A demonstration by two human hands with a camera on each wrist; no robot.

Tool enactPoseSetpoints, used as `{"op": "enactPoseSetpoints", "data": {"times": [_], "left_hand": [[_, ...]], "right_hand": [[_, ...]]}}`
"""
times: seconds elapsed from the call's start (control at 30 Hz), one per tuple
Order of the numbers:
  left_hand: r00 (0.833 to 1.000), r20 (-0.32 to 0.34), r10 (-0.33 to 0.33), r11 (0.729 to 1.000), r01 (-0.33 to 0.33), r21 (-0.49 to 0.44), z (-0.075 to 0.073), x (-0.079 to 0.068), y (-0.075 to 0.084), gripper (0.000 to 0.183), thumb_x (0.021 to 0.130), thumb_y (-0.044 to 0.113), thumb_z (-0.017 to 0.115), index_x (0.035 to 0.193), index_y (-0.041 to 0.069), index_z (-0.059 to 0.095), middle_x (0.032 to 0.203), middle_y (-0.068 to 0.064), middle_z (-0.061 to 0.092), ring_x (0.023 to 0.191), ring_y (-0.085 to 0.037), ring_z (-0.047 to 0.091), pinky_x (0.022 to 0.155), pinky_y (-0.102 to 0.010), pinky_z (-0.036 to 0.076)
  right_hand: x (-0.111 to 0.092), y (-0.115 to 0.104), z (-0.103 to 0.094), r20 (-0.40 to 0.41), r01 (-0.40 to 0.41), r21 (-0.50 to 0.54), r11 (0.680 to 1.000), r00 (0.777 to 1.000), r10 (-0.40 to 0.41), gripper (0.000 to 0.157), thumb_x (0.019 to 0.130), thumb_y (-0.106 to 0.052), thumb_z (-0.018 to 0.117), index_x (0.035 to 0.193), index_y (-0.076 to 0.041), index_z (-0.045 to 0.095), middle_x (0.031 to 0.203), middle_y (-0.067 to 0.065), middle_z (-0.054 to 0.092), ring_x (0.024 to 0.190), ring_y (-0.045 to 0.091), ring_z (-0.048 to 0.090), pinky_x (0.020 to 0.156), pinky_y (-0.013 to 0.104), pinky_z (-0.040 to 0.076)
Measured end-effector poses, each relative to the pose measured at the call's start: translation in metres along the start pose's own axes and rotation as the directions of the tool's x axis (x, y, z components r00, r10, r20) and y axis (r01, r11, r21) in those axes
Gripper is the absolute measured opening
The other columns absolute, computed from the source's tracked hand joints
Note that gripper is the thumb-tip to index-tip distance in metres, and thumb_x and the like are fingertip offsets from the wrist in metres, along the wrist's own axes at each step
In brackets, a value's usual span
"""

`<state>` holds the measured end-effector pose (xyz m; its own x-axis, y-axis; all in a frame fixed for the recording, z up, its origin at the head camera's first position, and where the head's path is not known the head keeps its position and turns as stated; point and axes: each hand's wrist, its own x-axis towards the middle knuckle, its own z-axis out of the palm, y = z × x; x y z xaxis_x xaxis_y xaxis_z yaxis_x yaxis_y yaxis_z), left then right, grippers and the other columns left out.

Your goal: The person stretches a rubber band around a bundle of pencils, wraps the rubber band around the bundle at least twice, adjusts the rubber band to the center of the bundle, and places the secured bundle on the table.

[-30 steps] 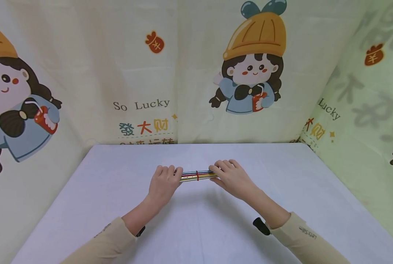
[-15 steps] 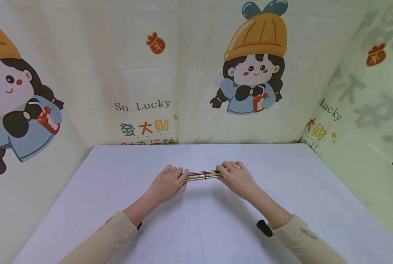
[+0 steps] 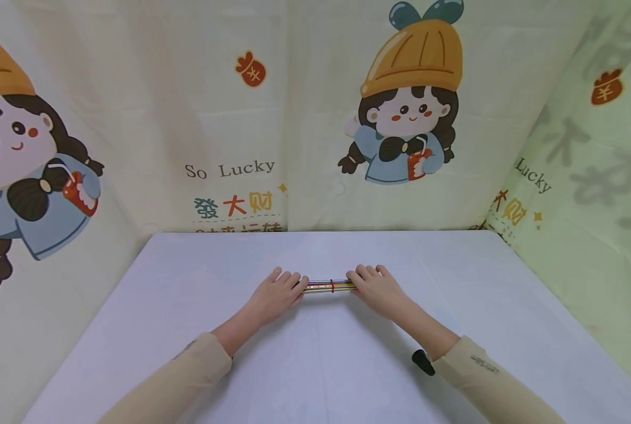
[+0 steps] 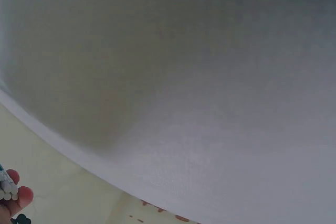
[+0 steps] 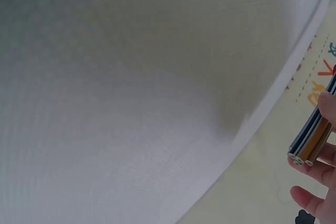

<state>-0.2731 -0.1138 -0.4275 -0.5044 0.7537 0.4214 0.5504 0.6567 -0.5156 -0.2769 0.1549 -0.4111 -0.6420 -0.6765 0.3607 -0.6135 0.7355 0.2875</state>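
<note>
A bundle of pencils (image 3: 320, 287) in several colours lies crosswise between my hands, a red band (image 3: 332, 285) round its middle. My left hand (image 3: 277, 296) grips its left end; my right hand (image 3: 381, 293) holds the other end, low over the table in the head view. At the corner of the left wrist view, pale rounded pencil ends (image 4: 7, 190) show beside the left fingers (image 4: 24, 196). Flat cut ends and blue and orange sides of the pencils (image 5: 311, 139) stick out past the right thumb (image 5: 327, 105) in the right wrist view. The fingers cover both ends from above.
A white cloth-covered table (image 3: 315, 365) spreads under both arms. Printed curtains (image 3: 315, 118) with cartoon figures and lettering close off the back and both sides. A black wrist device (image 3: 423, 362) sits under the right sleeve.
Both hands have moved right with the pencil bundle, then slightly toward the near side in the latest half second. The bundle, earlier slightly tilted, now lies nearly level; both grips hold.
</note>
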Motion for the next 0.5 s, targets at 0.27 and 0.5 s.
{"op": "enactPoseSetpoints", "data": {"times": [0.27, 0.5], "left_hand": [[0.997, 0.076, -0.034, 0.999, 0.034, 0.000, 0.007, -0.001, 0.008, 0.028, 0.089, 0.033, 0.055, 0.113, 0.018, 0.052, 0.094, 0.002, 0.052, 0.079, -0.015, 0.050, 0.080, -0.033, 0.037], [0.981, 0.194, -0.030, 0.999, 0.037, -0.032, 0.009, -0.001, 0.017, 0.026, 0.092, 0.033, 0.051, 0.112, 0.018, 0.051, 0.094, 0.003, 0.051, 0.080, -0.014, 0.051, 0.081, -0.033, 0.036]], "right_hand": [[0.000, -0.003, 0.009, 0.088, 0.018, -0.028, 0.999, 0.996, -0.016, 0.030, 0.084, -0.027, 0.065, 0.103, -0.012, 0.048, 0.088, 0.002, 0.047, 0.079, 0.019, 0.052, 0.074, 0.037, 0.040], [-0.002, -0.003, 0.013, 0.167, 0.029, -0.021, 0.999, 0.986, -0.025, 0.027, 0.087, -0.028, 0.061, 0.103, -0.011, 0.047, 0.089, 0.003, 0.048, 0.080, 0.020, 0.052, 0.074, 0.037, 0.041]]}}
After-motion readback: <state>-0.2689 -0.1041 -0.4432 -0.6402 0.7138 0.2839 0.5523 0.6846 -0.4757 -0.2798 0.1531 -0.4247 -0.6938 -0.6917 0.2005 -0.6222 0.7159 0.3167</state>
